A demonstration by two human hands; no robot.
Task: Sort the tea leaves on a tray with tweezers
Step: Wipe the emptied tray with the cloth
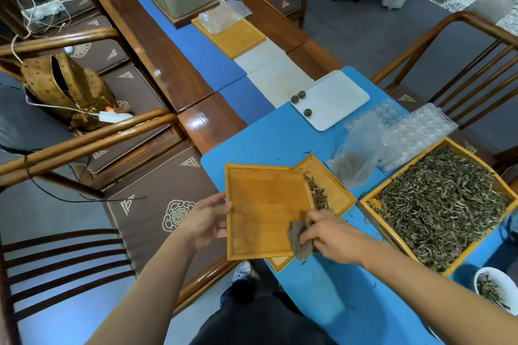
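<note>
We're holding an empty tray (263, 204) tipped over a second tray (336, 190) that has a small pile of leaves (318, 193) on it. Likely reason: sweeping leftover bits down onto that pile before sorting.

Left hand (206, 220) grips the empty tray's left edge, thumb on top, fingers underneath, forearm coming in from near left. Right hand (330, 235) pinches a grey cloth (301, 238) against the tray's near-right corner, knuckles up, wrist angled in from the right.

Main leaf stock sits in the big tray (445, 204) on the right, touching nothing we hold. More leaves in a white bowl (494, 287) at near right. White plate (333, 98) with three tea balls sits farther back.

No tweezers visible, so we judge this is prep and sorting hasn't started.
</note>
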